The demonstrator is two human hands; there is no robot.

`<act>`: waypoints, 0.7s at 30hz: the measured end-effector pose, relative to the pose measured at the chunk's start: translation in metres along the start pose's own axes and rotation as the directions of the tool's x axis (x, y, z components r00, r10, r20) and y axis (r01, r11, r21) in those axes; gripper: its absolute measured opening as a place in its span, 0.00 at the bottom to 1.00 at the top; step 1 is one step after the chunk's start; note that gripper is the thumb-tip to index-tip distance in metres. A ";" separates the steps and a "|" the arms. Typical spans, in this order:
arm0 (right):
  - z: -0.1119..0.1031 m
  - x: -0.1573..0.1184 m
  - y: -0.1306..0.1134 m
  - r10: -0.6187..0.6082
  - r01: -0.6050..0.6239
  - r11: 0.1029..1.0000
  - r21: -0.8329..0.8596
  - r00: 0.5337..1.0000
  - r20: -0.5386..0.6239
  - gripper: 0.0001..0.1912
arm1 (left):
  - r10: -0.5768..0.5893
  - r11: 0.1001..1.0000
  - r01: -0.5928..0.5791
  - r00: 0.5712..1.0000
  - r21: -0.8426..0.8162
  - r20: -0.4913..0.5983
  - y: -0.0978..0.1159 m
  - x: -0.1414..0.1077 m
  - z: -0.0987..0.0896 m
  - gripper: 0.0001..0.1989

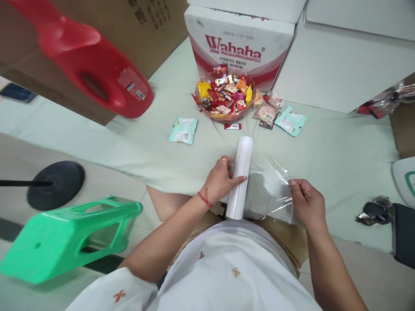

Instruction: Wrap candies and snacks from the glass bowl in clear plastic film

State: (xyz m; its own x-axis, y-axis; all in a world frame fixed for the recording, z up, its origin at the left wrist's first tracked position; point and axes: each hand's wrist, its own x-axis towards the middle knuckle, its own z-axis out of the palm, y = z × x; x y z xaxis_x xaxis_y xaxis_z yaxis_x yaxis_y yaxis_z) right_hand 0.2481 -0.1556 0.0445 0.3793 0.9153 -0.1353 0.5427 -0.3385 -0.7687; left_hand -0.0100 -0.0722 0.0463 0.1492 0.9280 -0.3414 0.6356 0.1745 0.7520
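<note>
A white roll of plastic wrap (241,177) lies at the near edge of the cloth-covered table, directly before my body. My left hand (221,180) grips it from the left, thumb across the top and fingers curled at its side. From the roll, a sheet of clear film (270,192) stretches out to the right. My right hand (307,202) pinches the far edge of that film between thumb and bent fingers, and creases run from the pinch. Beyond the roll, a small red packet (232,126) rests in front of a clear bowl (223,115) heaped with wrapped sweets.
Mint-green packets lie left (183,130) and right (290,121) of the bowl, beside several small snacks (266,113). Behind stands a Wahaha carton (240,52). A red bottle (97,73) stands at the left. A green stool (74,235) is at lower left, keys (374,211) at right.
</note>
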 end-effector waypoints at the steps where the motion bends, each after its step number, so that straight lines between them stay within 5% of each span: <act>1: 0.001 0.000 0.006 0.025 -0.025 1.000 0.008 0.999 0.021 0.23 | -0.031 0.997 0.034 0.999 -0.075 0.034 -0.004 0.000 -0.005 0.32; 7: 0.001 -0.001 0.020 0.087 -0.089 0.992 0.086 0.996 0.022 0.25 | -0.012 0.990 0.022 0.997 -0.136 0.075 -0.004 -0.005 -0.011 0.27; 14: -0.005 0.038 0.005 0.337 -0.394 0.846 0.360 0.917 0.213 0.41 | 0.023 0.997 -0.019 0.998 -0.074 0.055 -0.004 -0.004 -0.005 0.21; 18: 0.014 0.068 -0.015 0.353 -0.418 0.853 0.312 0.903 0.245 0.29 | 0.039 0.999 -0.040 0.999 0.020 0.034 -0.003 -0.010 -0.002 0.22; 21: 0.032 0.080 -0.031 0.246 -0.301 0.902 0.309 0.948 0.204 0.19 | 0.160 0.964 -0.116 0.972 0.240 -0.173 0.010 -0.017 0.007 0.27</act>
State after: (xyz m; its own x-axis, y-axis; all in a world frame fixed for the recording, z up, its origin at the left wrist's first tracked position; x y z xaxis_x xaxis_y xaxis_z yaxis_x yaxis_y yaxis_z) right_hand 0.2376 -0.0647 0.0381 0.3398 0.8287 -0.4448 0.1443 -0.5132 -0.8460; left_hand -0.0008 -0.0886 0.0562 0.1161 0.9867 -0.1137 0.7769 -0.0189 0.6293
